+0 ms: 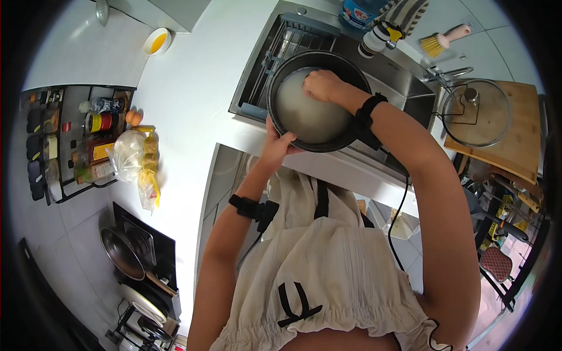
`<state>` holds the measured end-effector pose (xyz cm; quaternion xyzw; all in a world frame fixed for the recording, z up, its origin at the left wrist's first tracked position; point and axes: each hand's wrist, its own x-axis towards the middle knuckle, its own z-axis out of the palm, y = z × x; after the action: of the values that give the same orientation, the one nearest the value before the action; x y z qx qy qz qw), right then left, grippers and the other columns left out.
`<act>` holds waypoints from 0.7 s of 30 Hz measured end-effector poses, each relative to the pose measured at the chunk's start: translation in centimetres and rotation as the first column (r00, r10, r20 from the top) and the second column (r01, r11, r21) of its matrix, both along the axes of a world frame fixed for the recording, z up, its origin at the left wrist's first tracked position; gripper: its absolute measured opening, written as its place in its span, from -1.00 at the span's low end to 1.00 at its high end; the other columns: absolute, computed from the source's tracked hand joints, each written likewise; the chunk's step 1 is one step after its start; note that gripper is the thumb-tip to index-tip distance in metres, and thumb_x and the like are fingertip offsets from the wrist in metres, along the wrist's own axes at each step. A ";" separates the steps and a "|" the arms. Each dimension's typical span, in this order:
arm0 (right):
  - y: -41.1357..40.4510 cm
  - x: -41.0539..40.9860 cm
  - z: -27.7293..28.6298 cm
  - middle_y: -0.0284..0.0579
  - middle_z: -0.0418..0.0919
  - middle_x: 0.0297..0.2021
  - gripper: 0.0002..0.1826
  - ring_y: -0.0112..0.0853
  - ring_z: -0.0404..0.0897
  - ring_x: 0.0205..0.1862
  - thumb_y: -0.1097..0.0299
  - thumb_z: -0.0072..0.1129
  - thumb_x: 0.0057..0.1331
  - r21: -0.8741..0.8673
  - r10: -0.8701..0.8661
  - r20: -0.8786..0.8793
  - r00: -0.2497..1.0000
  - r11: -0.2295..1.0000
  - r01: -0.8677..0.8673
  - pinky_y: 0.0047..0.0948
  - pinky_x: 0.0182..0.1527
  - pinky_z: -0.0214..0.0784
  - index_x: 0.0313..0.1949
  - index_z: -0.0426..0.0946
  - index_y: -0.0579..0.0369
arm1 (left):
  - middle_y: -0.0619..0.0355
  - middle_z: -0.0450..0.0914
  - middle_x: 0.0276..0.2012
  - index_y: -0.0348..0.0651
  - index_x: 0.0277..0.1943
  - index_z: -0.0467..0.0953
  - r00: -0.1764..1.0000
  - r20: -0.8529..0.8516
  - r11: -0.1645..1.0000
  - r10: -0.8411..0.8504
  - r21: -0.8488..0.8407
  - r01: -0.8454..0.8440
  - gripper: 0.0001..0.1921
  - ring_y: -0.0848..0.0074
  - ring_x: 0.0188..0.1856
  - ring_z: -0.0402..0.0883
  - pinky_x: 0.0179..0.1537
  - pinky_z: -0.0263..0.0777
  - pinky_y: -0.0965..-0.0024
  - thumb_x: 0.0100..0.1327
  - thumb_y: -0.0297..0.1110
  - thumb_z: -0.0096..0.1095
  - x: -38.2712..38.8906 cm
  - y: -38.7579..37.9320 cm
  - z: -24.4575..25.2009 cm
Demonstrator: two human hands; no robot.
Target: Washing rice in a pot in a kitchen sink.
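A dark pot [275, 118] of cloudy whitish liquid [303, 109] is held over the front of the stainless steel sink. My left hand [277, 142] grips its near-left rim, with the thumb on top and the fingers against the outer wall. Inside the pot, my right hand [322, 85] is curled, its fingertips at or under the liquid's surface. What those fingers touch is hidden, and the cloudiness conceals the pot's bottom. Both wrists wear black straps with small devices.
The sink [386, 72] holds a drying rack [281, 48] on its left. A faucet [452, 72] and glass lid [476, 118] stand right. On the white counter [189, 96] are a bowl of yellow liquid [157, 42], eggs [134, 117] and bagged food [129, 155]. A wok [123, 253] sits lower left.
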<state>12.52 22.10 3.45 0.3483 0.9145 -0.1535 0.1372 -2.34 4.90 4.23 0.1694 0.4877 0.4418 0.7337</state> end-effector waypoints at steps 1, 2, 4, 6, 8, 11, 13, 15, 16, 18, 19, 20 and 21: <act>-0.1 -0.2 0.2 -0.13 0.60 -0.40 -0.87 -0.18 0.59 -0.27 0.38 0.27 -0.07 -0.027 -0.010 -0.004 1.000 1.000 0.010 -0.26 -0.22 0.43 -0.45 0.60 -0.01 | 0.02 0.27 0.08 0.20 0.28 -0.18 1.000 0.002 1.000 0.002 0.006 -0.002 -0.25 0.25 -0.02 0.50 -0.24 0.62 0.18 0.08 -0.59 -0.04 -0.1 -0.1 0.0; -0.3 -0.5 0.3 -0.13 0.60 -0.41 -0.88 -0.18 0.59 -0.27 0.37 0.26 -0.06 -0.055 -0.022 -0.007 1.000 0.998 0.021 -0.25 -0.22 0.43 -0.45 0.60 -0.02 | 0.02 0.26 0.08 0.20 0.28 -0.18 1.000 0.003 1.000 0.003 0.011 -0.003 -0.24 0.25 -0.02 0.49 -0.24 0.62 0.18 0.08 -0.59 -0.04 -0.3 -0.2 0.0; -0.4 -0.6 0.4 -0.12 0.60 -0.40 -0.89 -0.17 0.59 -0.26 0.39 0.23 -0.04 -0.079 -0.008 -0.031 0.999 0.997 0.006 -0.25 -0.21 0.43 -0.44 0.61 -0.03 | 0.02 0.26 0.08 0.21 0.28 -0.18 1.000 0.007 1.000 0.007 0.010 -0.007 -0.24 0.24 -0.02 0.49 -0.24 0.62 0.17 0.08 -0.59 -0.04 -0.3 -0.2 0.0; -0.7 -0.7 0.0 -0.11 0.60 -0.39 -0.89 -0.17 0.59 -0.25 0.42 0.20 -0.03 -0.101 -0.003 -0.055 0.998 0.995 -0.003 -0.24 -0.20 0.44 -0.44 0.61 -0.03 | 0.02 0.25 0.08 0.22 0.28 -0.18 1.000 0.012 1.000 0.004 0.011 -0.004 -0.23 0.23 -0.02 0.49 -0.25 0.62 0.17 0.08 -0.59 -0.04 -0.2 -0.2 -0.1; -1.4 -0.8 -0.8 -0.11 0.60 -0.38 -0.89 -0.18 0.59 -0.24 0.44 0.19 -0.04 0.116 0.071 -0.033 0.997 0.991 -0.067 -0.23 -0.19 0.44 -0.45 0.60 -0.02 | 0.02 0.25 0.09 0.23 0.29 -0.20 1.000 0.013 1.000 0.003 0.018 -0.004 -0.22 0.21 -0.02 0.49 -0.25 0.62 0.16 0.08 -0.58 -0.03 0.0 0.0 -0.3; -1.3 -1.0 -0.7 -0.07 0.60 -0.40 -0.90 -0.17 0.59 -0.27 0.42 0.20 -0.05 0.074 0.047 0.005 0.999 0.996 -0.048 -0.23 -0.23 0.44 -0.46 0.60 0.02 | 0.01 0.25 0.09 0.24 0.29 -0.23 1.000 0.012 1.000 -0.011 0.022 0.011 -0.21 0.21 -0.01 0.49 -0.24 0.61 0.16 0.08 -0.57 -0.03 0.2 0.1 -0.3; -0.7 -0.8 0.5 -0.04 0.60 -0.41 -0.91 -0.16 0.59 -0.30 0.43 0.18 -0.04 -0.006 0.020 -0.036 0.999 1.000 -0.021 -0.24 -0.26 0.43 -0.47 0.59 0.05 | 0.01 0.25 0.09 0.23 0.29 -0.23 1.000 0.007 1.000 -0.009 0.012 0.009 -0.21 0.21 -0.01 0.49 -0.24 0.61 0.16 0.08 -0.57 -0.04 0.1 0.0 -0.3; -0.1 0.2 1.7 -0.01 0.60 -0.43 -0.92 -0.15 0.59 -0.32 0.43 0.17 -0.04 -0.083 -0.015 -0.071 0.997 0.997 0.009 -0.24 -0.30 0.42 -0.49 0.58 0.08 | 0.00 0.24 0.09 0.23 0.29 -0.24 1.000 0.005 1.000 -0.013 0.005 0.013 -0.21 0.21 -0.01 0.49 -0.23 0.61 0.16 0.08 -0.56 -0.04 0.0 0.1 -0.2; 0.1 1.0 2.3 -0.03 0.59 -0.47 -0.92 -0.21 0.59 -0.37 0.42 0.16 -0.02 -0.151 -0.069 -0.228 0.971 0.988 0.034 -0.29 -0.35 0.41 -0.49 0.58 0.09 | -0.01 0.24 0.09 0.20 0.27 -0.20 1.000 -0.008 1.000 -0.016 0.010 0.016 -0.25 0.19 -0.01 0.49 -0.19 0.59 0.13 0.09 -0.57 -0.06 0.0 0.1 0.0; 0.5 2.5 4.3 -0.05 0.58 -0.52 -0.92 -0.28 0.59 -0.41 0.40 0.16 -0.01 -0.218 -0.132 -0.374 0.918 0.975 0.051 -0.35 -0.39 0.39 -0.49 0.58 0.09 | -0.02 0.24 0.10 0.18 0.26 -0.16 1.000 -0.020 1.000 -0.022 0.017 0.022 -0.29 0.17 -0.01 0.49 -0.14 0.58 0.10 0.10 -0.57 -0.07 0.1 0.1 0.1; 0.2 2.9 5.6 -0.12 0.57 -0.54 -0.90 -0.37 0.56 -0.44 0.38 0.16 0.04 -0.400 -0.276 -0.389 0.879 0.910 0.109 -0.42 -0.41 0.36 -0.46 0.58 0.10 | -0.01 0.24 0.10 0.19 0.26 -0.15 0.999 -0.027 1.000 -0.022 0.019 0.022 -0.29 0.17 -0.01 0.49 -0.14 0.57 0.09 0.09 -0.57 -0.07 0.0 0.0 0.0; -0.2 3.3 6.7 -0.20 0.56 -0.55 -0.89 -0.47 0.54 -0.46 0.35 0.17 0.09 -0.569 -0.416 -0.374 0.829 0.808 0.150 -0.49 -0.42 0.34 -0.43 0.59 0.10 | -0.01 0.24 0.11 0.19 0.26 -0.15 0.999 -0.035 1.000 -0.021 0.020 0.022 -0.29 0.16 -0.01 0.49 -0.14 0.57 0.09 0.09 -0.56 -0.07 -0.2 -0.1 -0.1; -0.8 4.2 7.7 -0.20 0.56 -0.55 -0.89 -0.47 0.54 -0.46 0.35 0.17 0.09 -0.565 -0.420 -0.374 0.827 0.810 0.156 -0.49 -0.42 0.34 -0.43 0.59 0.10 | -0.01 0.24 0.11 0.19 0.26 -0.15 0.999 -0.033 0.999 -0.027 0.025 0.028 -0.29 0.16 -0.01 0.49 -0.14 0.57 0.09 0.09 -0.56 -0.07 0.0 0.0 0.0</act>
<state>16.68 21.33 11.10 0.3887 0.7784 -0.4918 -0.0335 -2.36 4.90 4.24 0.1927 0.4916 0.4349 0.7295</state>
